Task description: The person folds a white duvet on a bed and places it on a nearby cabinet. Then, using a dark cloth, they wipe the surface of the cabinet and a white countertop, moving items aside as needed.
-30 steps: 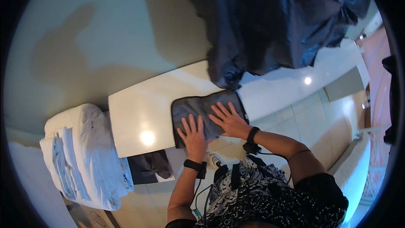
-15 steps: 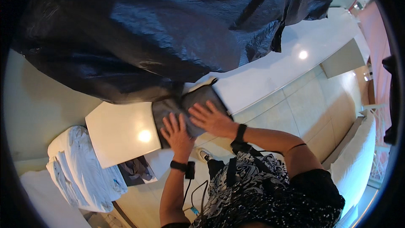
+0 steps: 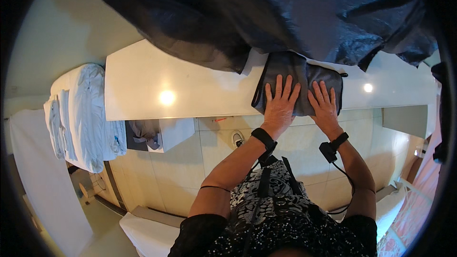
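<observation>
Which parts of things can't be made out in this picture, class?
In the head view:
Palms of left hand and right hand: turned down onto gray cloth.
Black sheet: cut off by upper edge.
Drawer: back hidden under white tabletop.

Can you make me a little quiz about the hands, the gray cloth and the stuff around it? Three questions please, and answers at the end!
1. True or false: the left hand and the right hand both touch the gray cloth.

2. Where is the pile of white fabric, compared with the white tabletop?
A) By its right end
B) By its left end
C) On its middle

3. Fill in the gap: the big shiny sheet at the top of the picture is colored ____.

Key: 1. True, with fingers spread. 2. B. 3. Black.
</observation>
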Motion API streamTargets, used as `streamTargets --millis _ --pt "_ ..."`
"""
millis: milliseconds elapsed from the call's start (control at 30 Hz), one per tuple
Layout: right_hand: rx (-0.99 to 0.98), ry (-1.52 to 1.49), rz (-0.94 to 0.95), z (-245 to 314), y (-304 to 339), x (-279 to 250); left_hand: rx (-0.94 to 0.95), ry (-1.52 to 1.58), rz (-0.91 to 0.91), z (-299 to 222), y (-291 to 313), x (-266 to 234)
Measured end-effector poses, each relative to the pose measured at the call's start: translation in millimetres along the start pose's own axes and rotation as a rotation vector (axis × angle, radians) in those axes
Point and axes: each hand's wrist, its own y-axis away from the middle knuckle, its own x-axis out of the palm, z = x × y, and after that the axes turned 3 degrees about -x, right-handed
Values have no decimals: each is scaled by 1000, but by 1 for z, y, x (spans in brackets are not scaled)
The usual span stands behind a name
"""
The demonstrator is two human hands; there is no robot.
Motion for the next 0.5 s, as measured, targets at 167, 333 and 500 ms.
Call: streamTargets --millis 167,333,500 --pt "-39 39 37 26 1 4 -65 -5 -16 23 27 -13" --pt "-74 -120 72 98 -43 4 -152 -32 80 80 63 -61" --pt "-146 -224 171 141 -100 -6 -109 43 99 140 88 -99"
